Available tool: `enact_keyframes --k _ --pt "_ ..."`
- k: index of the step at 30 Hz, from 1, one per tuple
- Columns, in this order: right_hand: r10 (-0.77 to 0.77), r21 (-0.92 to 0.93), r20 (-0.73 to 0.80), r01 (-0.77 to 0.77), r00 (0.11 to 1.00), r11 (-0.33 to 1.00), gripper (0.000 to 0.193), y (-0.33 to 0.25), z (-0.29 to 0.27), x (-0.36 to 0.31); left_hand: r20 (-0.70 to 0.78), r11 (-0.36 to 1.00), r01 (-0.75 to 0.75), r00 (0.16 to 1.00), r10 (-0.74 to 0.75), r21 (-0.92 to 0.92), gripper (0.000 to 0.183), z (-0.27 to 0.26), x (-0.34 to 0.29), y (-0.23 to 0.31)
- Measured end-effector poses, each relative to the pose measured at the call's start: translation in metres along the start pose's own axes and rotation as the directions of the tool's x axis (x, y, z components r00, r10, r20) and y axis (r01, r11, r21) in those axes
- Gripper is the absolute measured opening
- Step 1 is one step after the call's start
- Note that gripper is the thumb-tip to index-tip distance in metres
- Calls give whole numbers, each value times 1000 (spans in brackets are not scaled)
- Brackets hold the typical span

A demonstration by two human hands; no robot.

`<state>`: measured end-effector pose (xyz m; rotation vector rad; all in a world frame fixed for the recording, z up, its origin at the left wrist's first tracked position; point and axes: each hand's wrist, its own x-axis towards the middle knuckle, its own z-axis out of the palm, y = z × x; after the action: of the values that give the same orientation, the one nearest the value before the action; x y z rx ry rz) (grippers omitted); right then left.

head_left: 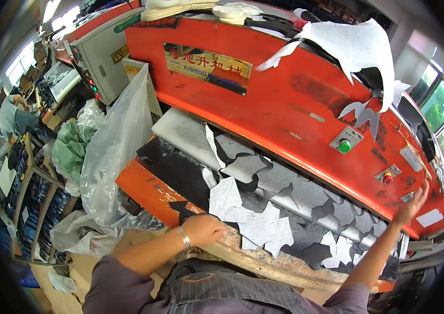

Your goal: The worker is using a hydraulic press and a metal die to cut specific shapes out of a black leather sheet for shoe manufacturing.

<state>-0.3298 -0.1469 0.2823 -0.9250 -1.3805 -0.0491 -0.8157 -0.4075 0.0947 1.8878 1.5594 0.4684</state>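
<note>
My left hand [204,230] is closed into a fist over the worn front edge of the machine bed, next to white cut sheet pieces [253,220]. Whatever its fingers may hold is hidden. On the right, my right hand [412,204] is raised with fingers stretched out, in front of the red machine's panel [284,104], close to a small control plate [406,197]. It holds nothing visible. Black scraps [316,255] and more white pieces lie along the bed between my hands. Behind them runs a pale board [284,180] strewn with grey and black offcuts.
A green button [344,146] and a red button [387,178] sit on the panel. White sheet scrap [347,44] hangs over the machine's top. Clear plastic sheeting [112,152] and a grey control cabinet [101,57] stand left. Farther left are shelving [36,209] and another person [15,115].
</note>
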Motion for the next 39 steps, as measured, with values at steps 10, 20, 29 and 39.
enact_keyframes --k 10,20,29,39 --pt "-380 434 811 -20 445 901 47 -193 295 -250 -369 992 37 929 10 120 23 21 -30 -10" --pt "-115 43 958 266 262 963 75 -91 479 -240 -358 986 -65 934 7 -150 10 -106 103 -107" --pt "52 -55 998 182 23 982 65 -83 531 -229 -499 924 177 867 16 338 49 -136 215 -222" --pt "102 6 987 -659 126 752 67 -135 416 -270 -171 491 -186 982 76 -851 95 -156 186 -180"
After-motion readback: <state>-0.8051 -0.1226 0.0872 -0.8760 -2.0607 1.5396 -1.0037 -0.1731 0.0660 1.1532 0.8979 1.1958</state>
